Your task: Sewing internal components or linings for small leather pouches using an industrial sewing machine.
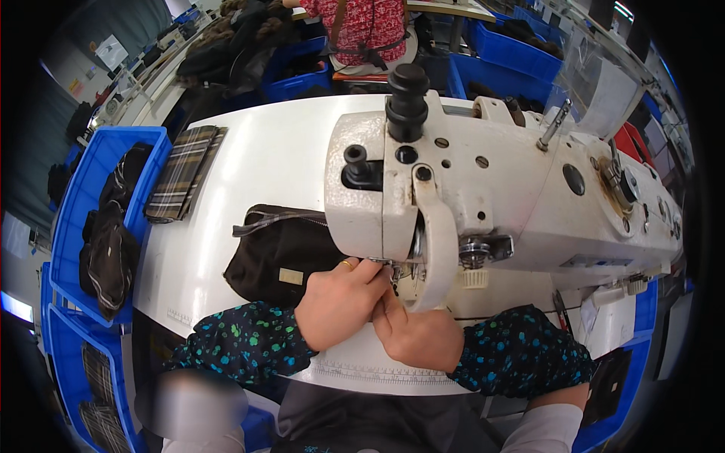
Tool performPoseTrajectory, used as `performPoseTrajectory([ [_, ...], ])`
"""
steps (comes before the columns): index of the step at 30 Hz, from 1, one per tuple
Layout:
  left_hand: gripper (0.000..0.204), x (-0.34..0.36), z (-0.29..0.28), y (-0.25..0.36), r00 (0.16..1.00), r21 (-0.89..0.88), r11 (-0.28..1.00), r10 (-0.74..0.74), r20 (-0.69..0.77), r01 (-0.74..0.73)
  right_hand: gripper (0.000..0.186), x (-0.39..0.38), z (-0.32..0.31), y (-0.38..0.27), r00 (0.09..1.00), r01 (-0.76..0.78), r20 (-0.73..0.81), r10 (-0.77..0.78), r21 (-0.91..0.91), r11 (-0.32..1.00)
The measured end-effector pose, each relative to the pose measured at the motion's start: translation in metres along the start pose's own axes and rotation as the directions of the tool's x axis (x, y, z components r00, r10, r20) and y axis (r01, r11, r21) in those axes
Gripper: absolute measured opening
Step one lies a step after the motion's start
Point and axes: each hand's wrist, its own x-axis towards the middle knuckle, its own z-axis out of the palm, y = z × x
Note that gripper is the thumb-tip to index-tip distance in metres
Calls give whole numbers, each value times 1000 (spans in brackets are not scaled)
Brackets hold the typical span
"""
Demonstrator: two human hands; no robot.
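Note:
A white industrial sewing machine [483, 196] stands over the white table top. A dark brown zippered pouch [264, 249] with a small beige label lies left of its head, running toward the needle area. My left hand [340, 306] is closed at the pouch's right edge, its fingertips by the presser foot. My right hand [419, 340] is closed just beside it, fingertips together under the needle area; what they pinch is hidden. Folded plaid fabric [181, 174] lies at the table's back left.
Blue bins hold dark pouches [113, 219] at left and plaid pieces [98, 377] below them. Scissors [563, 309] lie at right. Beyond the table, a person in red patterned clothing [366, 30] sits among blue bins [502, 79] and dark piles.

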Motion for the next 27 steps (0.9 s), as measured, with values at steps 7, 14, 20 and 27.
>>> performPoseTrajectory([
  [7,28,3,3,-4,1000,-9,1000,-4,-8,4,30,-2,2,2,994,-25,102,28,-33,999],
  [14,30,4,1,0,1000,94,995,-18,-7,18,30,-6,10,0,996,-49,75,52,-46,998],
  [20,25,4,-14,8,996,111,990,-85,-34,88,28,-1,8,4,996,-70,44,73,-64,996],
  [27,23,5,-21,-25,936,-451,840,-352,-30,301,27,3,0,6,995,-44,88,48,-43,998],
])
